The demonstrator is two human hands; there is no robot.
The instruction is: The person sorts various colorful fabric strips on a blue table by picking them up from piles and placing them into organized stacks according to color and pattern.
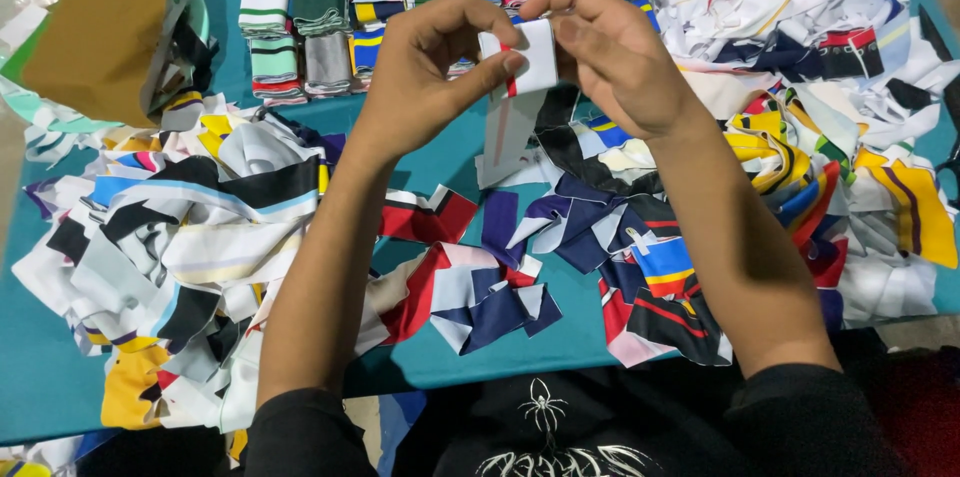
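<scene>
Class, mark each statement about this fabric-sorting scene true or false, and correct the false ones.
1. Both hands hold a white fabric strip with a red stripe. True.
2. The table surface is red. False: it is teal.
3. Neatly folded striped pieces are stacked at the far side of the table. True.
4. The left hand rests flat on the table. False: it is raised, pinching the strip together with the right hand.
5. Loose fabric scraps lie piled beside the arms. True.
</scene>
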